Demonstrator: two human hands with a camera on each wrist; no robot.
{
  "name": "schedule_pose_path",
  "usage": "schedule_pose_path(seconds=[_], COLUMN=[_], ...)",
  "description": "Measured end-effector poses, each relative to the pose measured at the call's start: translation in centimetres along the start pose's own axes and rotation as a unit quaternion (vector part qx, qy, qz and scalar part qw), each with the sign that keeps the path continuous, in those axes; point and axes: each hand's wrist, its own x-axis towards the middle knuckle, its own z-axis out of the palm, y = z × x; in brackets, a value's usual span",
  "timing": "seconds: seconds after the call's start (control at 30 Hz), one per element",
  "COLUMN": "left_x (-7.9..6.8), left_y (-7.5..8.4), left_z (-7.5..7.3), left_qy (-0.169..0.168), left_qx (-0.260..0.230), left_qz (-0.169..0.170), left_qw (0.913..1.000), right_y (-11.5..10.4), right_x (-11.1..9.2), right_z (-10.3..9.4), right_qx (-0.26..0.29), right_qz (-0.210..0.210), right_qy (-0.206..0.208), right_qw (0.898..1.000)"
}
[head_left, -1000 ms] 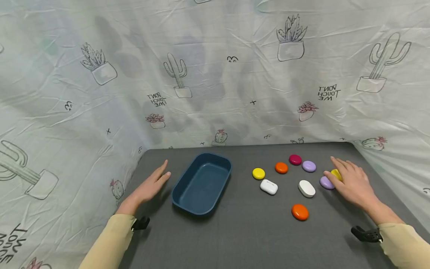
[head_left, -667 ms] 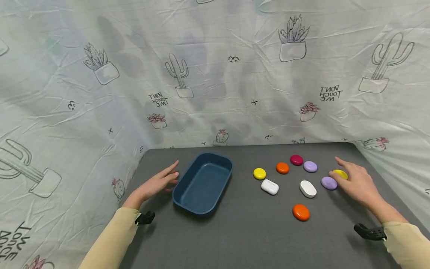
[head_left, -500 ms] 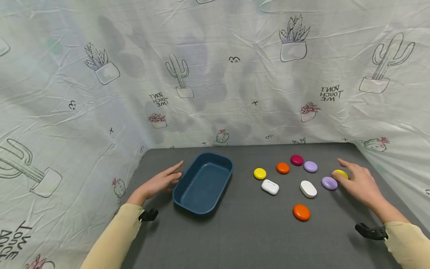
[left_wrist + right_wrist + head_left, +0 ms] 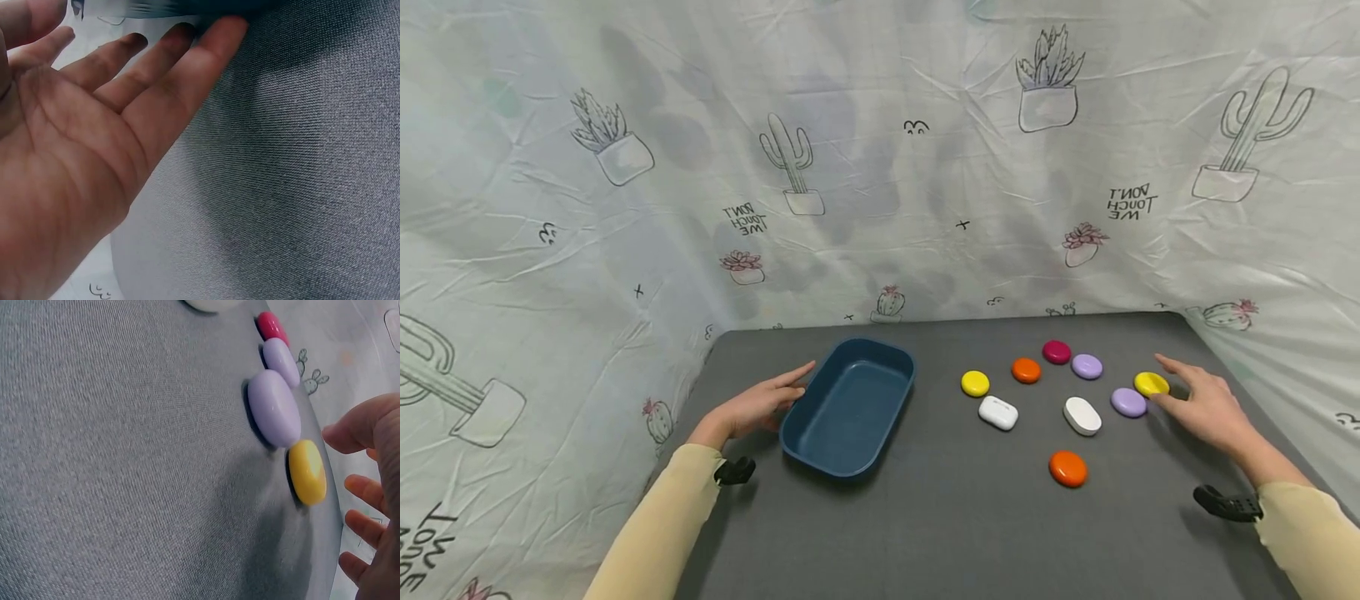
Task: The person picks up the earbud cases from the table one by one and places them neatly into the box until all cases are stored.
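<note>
A dark blue rectangular tray (image 4: 850, 417) with rounded corners stands on the grey table. My left hand (image 4: 754, 408) is at its left rim, index finger extended and thumb at the edge. From the left wrist view, the straight fingers (image 4: 165, 94) reach up to the blue tray's side (image 4: 187, 6). Over at the right, my right hand (image 4: 1210, 410) hovers beside a glossy yellow oval piece (image 4: 1152, 384), thumb and fingers spread, holding nothing. Just left of that piece lies a lilac one (image 4: 1129, 402). The right wrist view shows the thumb (image 4: 350, 432) apart from the yellow piece (image 4: 307, 472).
More smooth pieces lie scattered mid-right: a yellow (image 4: 975, 383), two orange, a crimson (image 4: 1057, 352), another lilac (image 4: 1087, 367), a white oval (image 4: 1082, 416) and a white oblong (image 4: 998, 412). A white cactus-print sheet (image 4: 880, 167) hangs behind the grey table (image 4: 940, 533).
My left hand has moved right to the tray's rim. My right hand has drawn slightly right, with its thumb off the yellow piece in view. The pieces have stayed put; the head view shifted a little.
</note>
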Motion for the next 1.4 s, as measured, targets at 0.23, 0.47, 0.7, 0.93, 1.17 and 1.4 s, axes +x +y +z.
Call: schedule_pose_path(seconds=[0.23, 0.47, 0.7, 0.93, 1.17, 1.4], left_x=[0.4, 0.9, 0.7, 0.2, -0.5, -0.6], left_y=[0.0, 0.2, 0.3, -0.1, -0.6, -0.8], left_z=[-0.1, 0.1, 0.4, 1.0, 2.4, 4.7], left_qy=[-0.002, 0.005, 0.009, 0.005, 0.009, 0.034], left_qx=[-0.011, 0.014, 0.010, 0.002, -0.007, -0.046], left_qz=[-0.004, -0.012, -0.011, -0.009, 0.015, 0.034], left_qw=[0.9999, 0.9998, 0.9998, 0.9999, 0.9998, 0.9978], right_y=[0.9, 1.7, 2.1, 2.6, 2.9, 2.9], right_x=[0.3, 0.1, 0.2, 0.3, 0.2, 0.5], right_z=[-0.1, -0.1, -0.1, 0.2, 0.3, 0.2], right_qx=[0.005, -0.005, -0.013, -0.023, -0.022, -0.026], right_qz=[0.004, 0.005, 0.010, 0.015, 0.022, 0.029], right_qy=[-0.004, -0.012, -0.035, -0.060, -0.067, -0.071], right_qw=[1.000, 1.000, 0.999, 0.998, 0.997, 0.997])
